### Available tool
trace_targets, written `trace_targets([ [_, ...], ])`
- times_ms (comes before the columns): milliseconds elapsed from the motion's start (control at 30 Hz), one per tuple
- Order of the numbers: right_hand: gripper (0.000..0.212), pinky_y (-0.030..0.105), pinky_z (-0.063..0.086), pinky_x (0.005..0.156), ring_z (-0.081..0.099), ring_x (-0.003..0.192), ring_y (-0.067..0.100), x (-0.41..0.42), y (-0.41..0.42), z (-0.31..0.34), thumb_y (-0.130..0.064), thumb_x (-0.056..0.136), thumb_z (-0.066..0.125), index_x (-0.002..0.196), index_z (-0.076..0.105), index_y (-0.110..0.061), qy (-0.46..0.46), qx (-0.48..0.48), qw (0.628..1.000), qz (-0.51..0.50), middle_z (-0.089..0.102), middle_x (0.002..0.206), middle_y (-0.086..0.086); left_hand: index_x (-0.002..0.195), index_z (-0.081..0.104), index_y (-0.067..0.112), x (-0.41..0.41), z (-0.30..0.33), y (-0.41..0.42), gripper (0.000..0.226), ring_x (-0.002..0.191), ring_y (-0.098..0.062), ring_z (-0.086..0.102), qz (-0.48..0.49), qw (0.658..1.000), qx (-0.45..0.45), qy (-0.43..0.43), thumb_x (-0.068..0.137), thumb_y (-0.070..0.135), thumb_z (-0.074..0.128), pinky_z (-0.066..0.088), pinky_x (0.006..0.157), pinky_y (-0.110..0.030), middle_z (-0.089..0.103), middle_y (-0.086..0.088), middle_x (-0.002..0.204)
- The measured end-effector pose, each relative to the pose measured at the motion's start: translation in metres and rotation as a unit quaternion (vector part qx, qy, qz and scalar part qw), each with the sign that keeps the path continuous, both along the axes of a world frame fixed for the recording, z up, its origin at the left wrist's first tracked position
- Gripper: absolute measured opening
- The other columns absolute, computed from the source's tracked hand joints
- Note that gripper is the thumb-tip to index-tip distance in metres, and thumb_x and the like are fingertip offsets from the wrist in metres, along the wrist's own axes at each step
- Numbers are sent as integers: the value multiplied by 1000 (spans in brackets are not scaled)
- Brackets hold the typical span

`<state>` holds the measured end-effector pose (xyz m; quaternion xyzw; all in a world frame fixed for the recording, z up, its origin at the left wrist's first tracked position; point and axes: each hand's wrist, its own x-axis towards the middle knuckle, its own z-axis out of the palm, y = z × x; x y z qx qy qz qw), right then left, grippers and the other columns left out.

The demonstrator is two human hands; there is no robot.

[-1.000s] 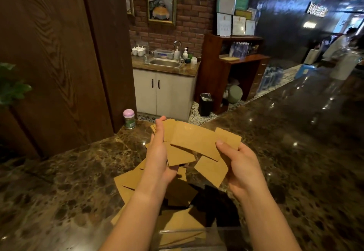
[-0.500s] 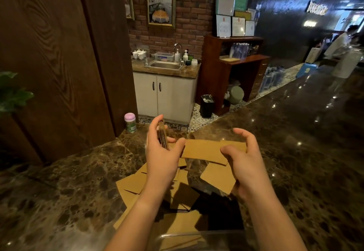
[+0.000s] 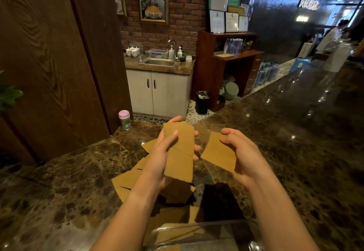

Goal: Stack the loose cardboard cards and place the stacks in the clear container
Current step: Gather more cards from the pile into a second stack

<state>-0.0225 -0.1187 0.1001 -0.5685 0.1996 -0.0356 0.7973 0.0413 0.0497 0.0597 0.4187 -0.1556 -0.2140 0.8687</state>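
Note:
Brown square cardboard cards lie scattered on the dark marble counter [image 3: 69,181]. My left hand [image 3: 157,158] grips a small stack of cards [image 3: 180,152], faces toward me, thumb across the front. My right hand [image 3: 244,156] holds two overlapping cards [image 3: 217,153] just to the right of that stack, fingers curled over their edge. More loose cards [image 3: 128,181] lie below my hands on the counter. The clear container [image 3: 199,229] sits at the bottom centre, its rim visible, with some cards showing in or under it.
A small green jar with a pink lid [image 3: 124,119] stands at the counter's far left corner by the wood panel. A dark flat object [image 3: 220,203] lies beside the cards. The counter stretches away to the right. A sink cabinet and shelf stand beyond.
My left hand turned its stack from edge-on to facing me. My right hand's cards separated from the left stack and now sit apart on the right.

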Motion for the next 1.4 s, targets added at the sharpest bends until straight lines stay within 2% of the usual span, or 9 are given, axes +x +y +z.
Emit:
trace_targets([
  [167,47,46,57,78,62,99,28,1,-1,-4,1,90,58,128,54,-25,-43,-15,998,-30,61,118,12,137,54,28,5,-3,3,45,89,-33,65,-43,985,-120,119,96,42,44,54,73,-44,62,-23,129],
  [267,56,40,58,69,70,94,25,3,2,-6,2,85,67,133,50,-21,-52,-12,998,-35,69,115,9,135,55,28,7,2,0,48,84,-33,67,-33,976,-118,180,95,53,45,55,70,-44,63,-22,126],
  [433,35,29,56,60,75,89,25,5,8,-12,-2,87,69,120,62,-8,-79,-48,996,13,78,102,9,132,58,29,9,-4,-5,40,94,-36,68,10,978,-73,193,92,34,58,51,88,-51,68,-23,119],
  [567,37,25,55,58,70,81,14,21,31,-22,-23,80,81,114,66,-17,-76,-262,961,37,70,94,0,128,63,30,6,-4,-6,40,97,-35,68,-59,979,-32,192,91,44,53,52,86,-52,69,-19,118],
  [700,88,42,55,90,50,117,19,51,49,-42,-76,62,66,137,46,-35,34,-563,824,57,48,128,-3,124,63,30,10,-15,11,37,92,-34,71,0,974,-3,225,90,17,59,54,75,-47,71,-20,114],
  [900,69,37,47,87,58,105,23,105,51,-69,-64,91,52,135,55,-11,140,-396,886,197,61,122,4,116,58,17,31,-46,83,27,66,-20,54,155,942,-91,284,89,20,59,45,52,-28,61,-11,85],
  [1067,111,55,24,116,22,147,38,143,71,-117,-86,66,54,153,31,-21,189,-593,733,274,26,162,10,144,45,17,34,-73,124,60,72,-20,61,223,926,-106,286,87,26,65,48,61,-29,63,-9,93],
  [1267,86,55,22,115,19,148,33,164,102,-129,-61,81,67,150,29,-27,116,-627,687,348,28,160,4,133,50,24,35,-78,120,45,69,-22,60,234,925,-110,279,90,24,60,46,57,-30,63,-10,90],
  [1400,108,55,28,115,16,147,43,181,95,-123,-53,76,78,157,10,-34,186,-644,603,431,19,162,12,130,51,32,36,-76,112,39,68,-24,60,221,926,-125,280,92,21,57,47,54,-30,64,-12,92],
])
